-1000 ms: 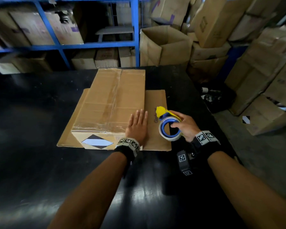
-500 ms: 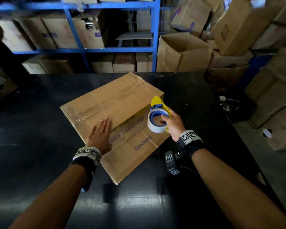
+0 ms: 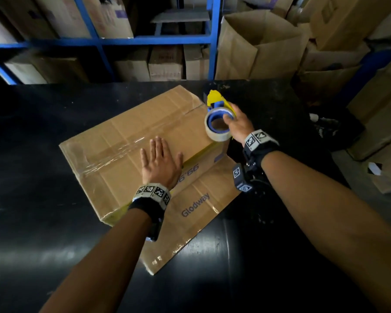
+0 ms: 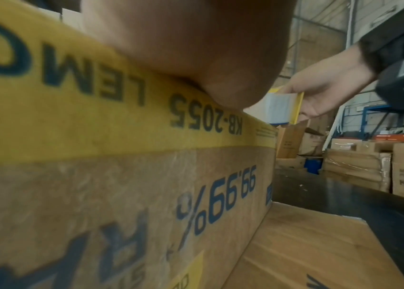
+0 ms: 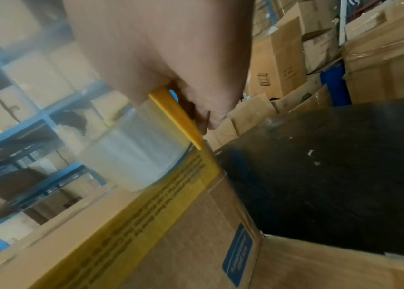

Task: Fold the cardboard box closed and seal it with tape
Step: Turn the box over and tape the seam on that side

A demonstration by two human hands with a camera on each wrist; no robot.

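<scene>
A brown cardboard box (image 3: 131, 132) sits skewed on the black table (image 3: 32, 199), its top flaps closed and a strip of clear tape along the seam. One flap (image 3: 196, 213) printed "Glodway" lies flat on the table toward me. My left hand (image 3: 159, 161) presses flat on the box top near its front edge, fingers straight. My right hand (image 3: 236, 124) grips a yellow and blue tape dispenser (image 3: 217, 118) with a clear roll, held at the box's right corner. In the right wrist view the tape roll (image 5: 136, 156) hovers just above the box's yellow-banded edge (image 5: 146, 215).
Blue metal shelving (image 3: 158, 40) with stacked cartons stands behind the table. An open carton (image 3: 255, 44) and piles of boxes (image 3: 375, 105) crowd the right side. The table edge runs on the right, with the floor beyond it.
The box has turned counterclockwise and now lies skewed. My left hand slid along its top. My right hand carried the dispenser up to the box's far right corner.
</scene>
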